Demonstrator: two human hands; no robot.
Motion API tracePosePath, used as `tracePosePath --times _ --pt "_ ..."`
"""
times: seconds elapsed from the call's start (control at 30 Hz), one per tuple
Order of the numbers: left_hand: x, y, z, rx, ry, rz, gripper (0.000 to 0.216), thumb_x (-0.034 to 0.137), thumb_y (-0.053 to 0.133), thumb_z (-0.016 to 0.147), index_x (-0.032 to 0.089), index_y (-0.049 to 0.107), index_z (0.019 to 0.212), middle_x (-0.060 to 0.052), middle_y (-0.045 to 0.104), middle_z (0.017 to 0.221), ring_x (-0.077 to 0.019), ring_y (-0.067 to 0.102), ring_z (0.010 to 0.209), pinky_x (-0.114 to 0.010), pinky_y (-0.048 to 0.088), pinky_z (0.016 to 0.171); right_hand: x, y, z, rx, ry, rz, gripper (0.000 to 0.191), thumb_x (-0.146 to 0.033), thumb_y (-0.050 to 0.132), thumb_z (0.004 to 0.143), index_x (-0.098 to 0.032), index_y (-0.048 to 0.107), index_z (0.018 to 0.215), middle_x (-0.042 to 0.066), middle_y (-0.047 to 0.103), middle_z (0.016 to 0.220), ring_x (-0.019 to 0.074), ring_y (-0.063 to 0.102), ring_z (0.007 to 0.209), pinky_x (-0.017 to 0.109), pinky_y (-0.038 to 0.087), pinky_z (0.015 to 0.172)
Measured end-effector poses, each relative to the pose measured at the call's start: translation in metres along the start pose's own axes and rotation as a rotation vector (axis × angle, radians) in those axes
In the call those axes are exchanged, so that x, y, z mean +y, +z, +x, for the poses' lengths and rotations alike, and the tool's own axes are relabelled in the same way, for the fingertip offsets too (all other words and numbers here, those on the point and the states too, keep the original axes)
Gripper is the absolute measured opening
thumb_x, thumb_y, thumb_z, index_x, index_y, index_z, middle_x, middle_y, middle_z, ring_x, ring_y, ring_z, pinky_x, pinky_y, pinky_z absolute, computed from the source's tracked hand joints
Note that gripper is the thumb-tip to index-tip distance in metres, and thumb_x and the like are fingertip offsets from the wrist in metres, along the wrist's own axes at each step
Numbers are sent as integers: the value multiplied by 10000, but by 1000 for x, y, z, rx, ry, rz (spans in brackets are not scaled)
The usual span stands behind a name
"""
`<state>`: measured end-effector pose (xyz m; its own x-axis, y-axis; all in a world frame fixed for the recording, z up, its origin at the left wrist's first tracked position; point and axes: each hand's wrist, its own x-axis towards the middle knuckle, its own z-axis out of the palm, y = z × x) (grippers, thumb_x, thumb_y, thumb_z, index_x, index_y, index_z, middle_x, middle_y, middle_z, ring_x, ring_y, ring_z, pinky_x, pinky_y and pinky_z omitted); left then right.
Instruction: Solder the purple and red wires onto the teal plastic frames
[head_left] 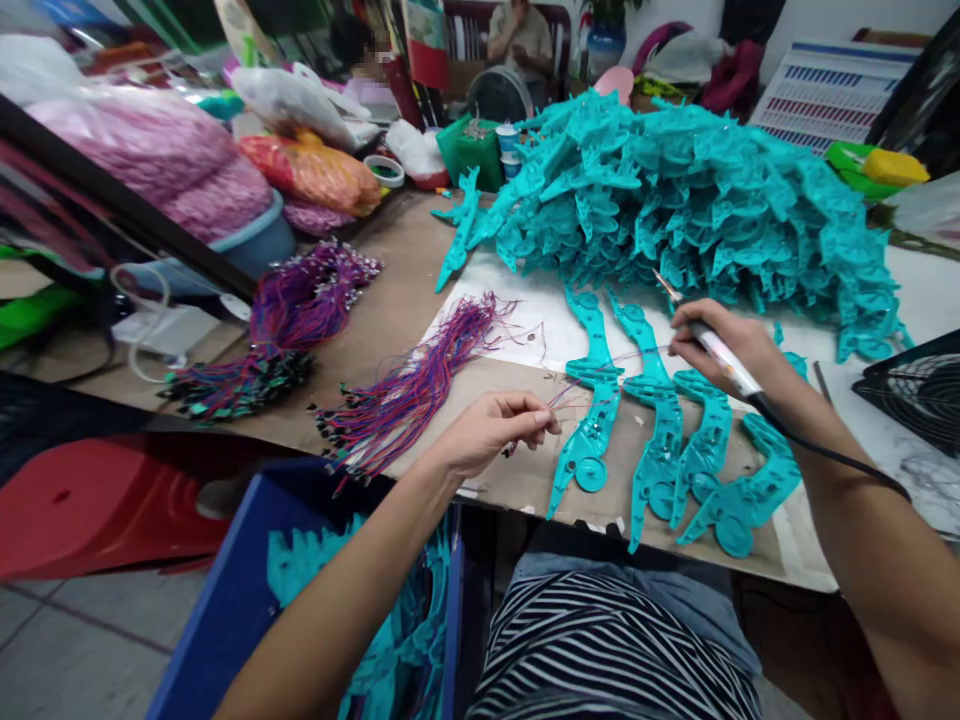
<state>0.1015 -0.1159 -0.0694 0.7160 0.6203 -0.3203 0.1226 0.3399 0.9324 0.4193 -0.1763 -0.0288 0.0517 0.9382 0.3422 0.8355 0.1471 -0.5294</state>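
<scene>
My left hand pinches thin red and blue wires, whose ends stretch right over a row of teal plastic shell pieces. In my right hand is a soldering iron with a white handle, its tip pointing up and left above the table. The tip looks apart from the shells and wires. Several shells lie side by side under and between my hands. Beside my left hand rests a bundle of red, blue and purple wires with small dark connectors at its near end.
A large heap of teal shells covers the back of the table. Another wire bundle lies at left. A blue crate holding teal pieces stands below the table edge, near a red stool. A black fan is at right. People sit behind.
</scene>
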Motion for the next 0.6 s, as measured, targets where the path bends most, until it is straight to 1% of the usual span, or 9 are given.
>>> tracePosePath --times 0.07,0.13,0.2,0.27,0.37,0.43,0.47,0.53,0.6 --pt "-6 7 7 6 -44 61 306 417 813 676 139 710 751 -44 663 666 -99 521 542 -202 312 448 9 18 25 -27 -124 -134 195 -285 612 799 -279 626 993 13 684 827 201 613 766 351 466 751" --pt "-12 17 17 61 -74 76 264 388 800 677 143 715 730 -5 610 590 -80 448 481 -202 278 425 15 41 51 -74 -225 -225 171 -219 557 831 -267 640 973 31 647 803 226 579 831 400 443 854" --pt "-18 26 29 145 -102 53 223 352 785 683 146 709 718 16 592 568 -61 378 437 -199 219 403 17 63 71 -105 -242 -228 181 -184 535 838 -258 640 966 45 640 834 236 565 883 418 431 917" --pt "-22 32 40 217 -138 3 180 310 773 690 147 706 726 23 593 562 -55 363 420 -194 189 394 16 79 77 -132 -248 -191 176 -162 542 822 -243 629 952 65 655 917 243 573 949 423 430 960" --pt "-25 36 49 269 -180 -77 107 236 749 702 147 700 734 27 582 536 -58 390 423 -184 199 396 7 89 57 -58 -171 -55 84 -243 557 863 -237 598 935 72 671 972 236 607 962 402 468 923" --pt "-26 35 52 275 -185 -109 72 199 736 709 145 696 736 26 579 527 -56 395 427 -180 211 402 -1 88 30 8 -59 105 114 -346 567 891 -245 571 945 45 679 934 207 639 890 363 501 842" --pt "-26 34 52 267 -183 -114 65 192 732 713 144 697 741 23 585 533 -55 393 428 -179 218 406 -4 87 16 1 3 201 159 -378 592 879 -248 556 963 29 684 911 192 652 851 344 512 808" --pt "-27 33 53 229 -170 -106 72 200 732 721 143 705 756 16 597 552 -56 403 436 -183 247 421 -11 88 -8 -69 99 376 253 -399 644 834 -251 530 1005 4 691 867 173 667 781 317 527 741" --pt "-28 34 54 162 -142 -68 92 224 730 727 142 718 767 14 597 563 -66 428 459 -193 289 449 -16 93 -22 -111 152 490 290 -380 652 807 -252 516 1029 -12 687 826 158 664 721 298 529 687"
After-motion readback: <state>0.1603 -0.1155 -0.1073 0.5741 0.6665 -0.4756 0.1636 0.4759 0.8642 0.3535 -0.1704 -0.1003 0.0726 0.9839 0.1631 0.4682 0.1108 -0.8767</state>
